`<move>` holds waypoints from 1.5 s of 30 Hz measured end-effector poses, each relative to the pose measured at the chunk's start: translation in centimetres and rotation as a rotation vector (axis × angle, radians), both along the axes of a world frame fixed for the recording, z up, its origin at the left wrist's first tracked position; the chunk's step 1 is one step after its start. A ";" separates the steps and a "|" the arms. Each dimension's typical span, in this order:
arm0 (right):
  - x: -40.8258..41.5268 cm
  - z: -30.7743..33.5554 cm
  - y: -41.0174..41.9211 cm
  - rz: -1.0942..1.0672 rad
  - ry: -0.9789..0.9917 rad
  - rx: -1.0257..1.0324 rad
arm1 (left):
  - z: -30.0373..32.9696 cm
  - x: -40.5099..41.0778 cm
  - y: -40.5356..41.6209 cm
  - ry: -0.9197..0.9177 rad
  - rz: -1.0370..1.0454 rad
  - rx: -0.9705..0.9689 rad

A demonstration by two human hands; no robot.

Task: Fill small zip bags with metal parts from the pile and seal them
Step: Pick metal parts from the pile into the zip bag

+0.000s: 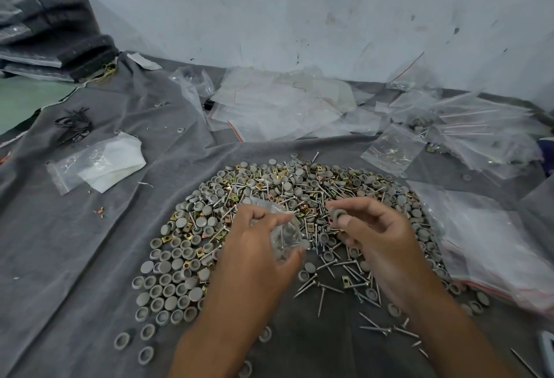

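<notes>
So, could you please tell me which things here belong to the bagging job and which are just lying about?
In the job:
- zip bag in the left hand
- grey cap pinched by the right hand
- parts pile
- empty bags
- filled bags

Lying about:
- black ties
- dark bundles
- white cloth
</notes>
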State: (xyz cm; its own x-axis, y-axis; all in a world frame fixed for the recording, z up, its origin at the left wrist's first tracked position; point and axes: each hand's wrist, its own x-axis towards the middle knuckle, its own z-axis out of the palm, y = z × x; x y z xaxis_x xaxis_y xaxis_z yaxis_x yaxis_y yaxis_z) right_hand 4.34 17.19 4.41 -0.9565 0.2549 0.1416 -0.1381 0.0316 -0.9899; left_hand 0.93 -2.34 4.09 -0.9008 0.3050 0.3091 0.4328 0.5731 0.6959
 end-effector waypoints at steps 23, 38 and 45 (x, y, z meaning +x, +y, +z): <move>2.3 0.6 -2.7 -0.136 0.282 0.927 | -0.5 0.9 1.6 0.027 -0.078 -0.021; 0.8 -2.1 1.5 0.027 -0.447 1.071 | 1.2 0.7 0.6 0.184 -0.030 0.015; 0.6 -2.9 1.8 0.030 -0.480 1.161 | 0.7 1.1 0.9 0.138 -0.070 -0.150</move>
